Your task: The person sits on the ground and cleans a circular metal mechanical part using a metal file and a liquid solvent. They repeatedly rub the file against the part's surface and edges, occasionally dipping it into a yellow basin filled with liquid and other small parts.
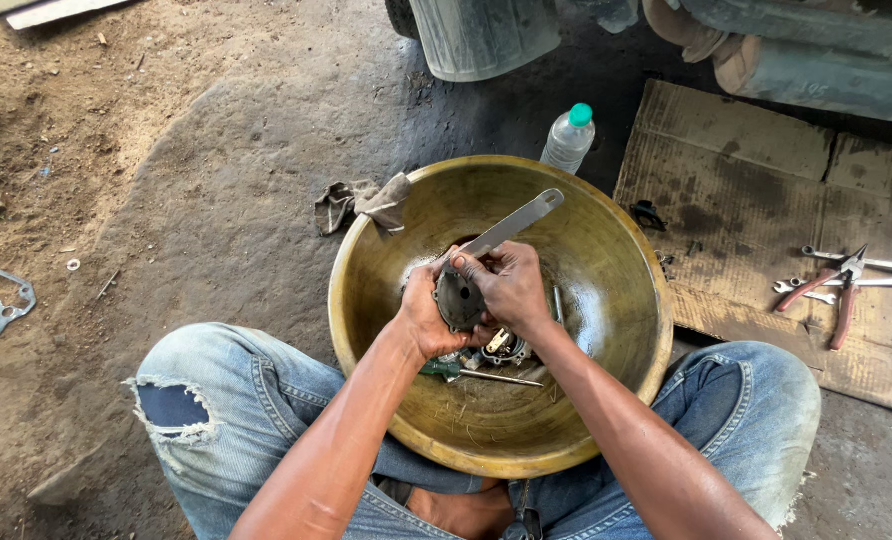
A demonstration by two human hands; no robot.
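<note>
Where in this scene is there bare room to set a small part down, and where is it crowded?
Free: the cardboard sheet between the bowl and the pliers, and the dirt left of the rag. Crowded: the bowl's bottom, where both hands, left and right, hold a dark round part over a screwdriver.

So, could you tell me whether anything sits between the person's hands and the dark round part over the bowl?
Nothing visible does. The left hand and right hand already grip the dark round part directly, above the bowl.
</note>
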